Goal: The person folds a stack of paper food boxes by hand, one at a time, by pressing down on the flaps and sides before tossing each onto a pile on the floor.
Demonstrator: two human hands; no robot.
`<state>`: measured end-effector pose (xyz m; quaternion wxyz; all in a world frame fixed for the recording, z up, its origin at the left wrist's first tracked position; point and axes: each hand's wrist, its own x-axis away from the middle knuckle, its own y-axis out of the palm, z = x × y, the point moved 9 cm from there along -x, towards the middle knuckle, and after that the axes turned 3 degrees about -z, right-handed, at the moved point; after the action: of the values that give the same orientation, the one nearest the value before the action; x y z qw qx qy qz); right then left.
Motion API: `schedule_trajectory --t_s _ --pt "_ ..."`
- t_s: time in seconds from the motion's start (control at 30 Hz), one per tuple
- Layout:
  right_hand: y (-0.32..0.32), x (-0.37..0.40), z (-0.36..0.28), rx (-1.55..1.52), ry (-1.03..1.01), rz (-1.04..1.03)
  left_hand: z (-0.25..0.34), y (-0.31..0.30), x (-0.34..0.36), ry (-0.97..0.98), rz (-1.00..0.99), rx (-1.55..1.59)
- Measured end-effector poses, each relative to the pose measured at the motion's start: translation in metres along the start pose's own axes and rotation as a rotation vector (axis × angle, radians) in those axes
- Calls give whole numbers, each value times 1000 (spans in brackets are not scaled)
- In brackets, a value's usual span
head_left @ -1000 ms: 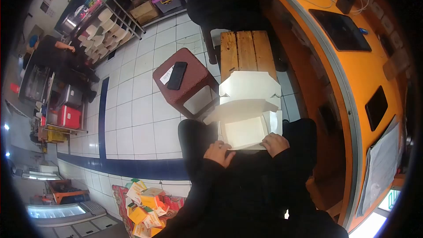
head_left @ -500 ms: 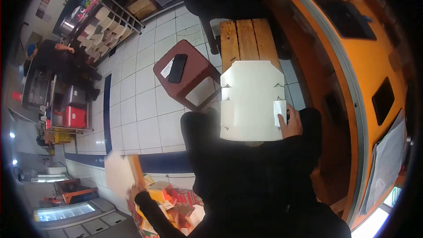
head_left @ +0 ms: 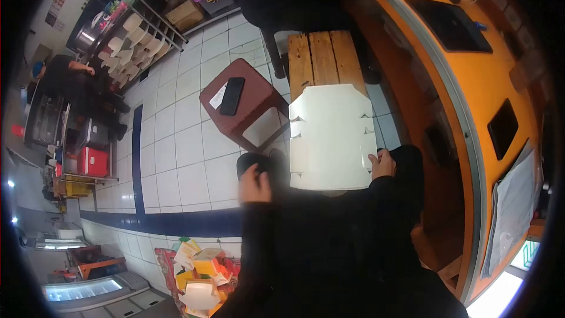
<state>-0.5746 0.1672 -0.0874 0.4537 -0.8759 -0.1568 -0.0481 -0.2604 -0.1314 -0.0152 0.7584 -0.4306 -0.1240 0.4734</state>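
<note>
Right now, a flat white cardboard box sheet lies just in front of the person, over the near end of a brown wooden bench. It has little cuts along both sides.

The right hand is at the sheet's right edge, near its bottom corner. Its fingers are bent and touch the edge, but I cannot tell if they pinch it. The left hand is blurry. It is up off the sheet, to the left of it, with the finger and thumb a bit apart. The two hands are well apart, with the bottom part of the sheet between them.

To the left of the bench is a dark red stool. A black phone lies on top, partly over a small white paper. Down on the left, orange, yellow and white boxes sit in a messy pile on a red patterned cloth.

On the right, a long orange counter holds a big black tablet, a smaller dark device and some grey sheets of paper. A person in black is past the bench, and another person with a blue cap is far off on the left, near a red cooler.
</note>
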Motion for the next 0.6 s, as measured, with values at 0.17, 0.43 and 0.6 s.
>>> schedule_trajectory --t_s 0.17,0.43,0.6 --pt "-7 8 -9 94 -106 99 40 96 -17 43 -251 -76" --pt "-13 18 -29 77 -172 134 28 111 -4 -79 -306 -60" --pt "-36 33 -57 37 -713 515 31 113 -3 63 -230 25"
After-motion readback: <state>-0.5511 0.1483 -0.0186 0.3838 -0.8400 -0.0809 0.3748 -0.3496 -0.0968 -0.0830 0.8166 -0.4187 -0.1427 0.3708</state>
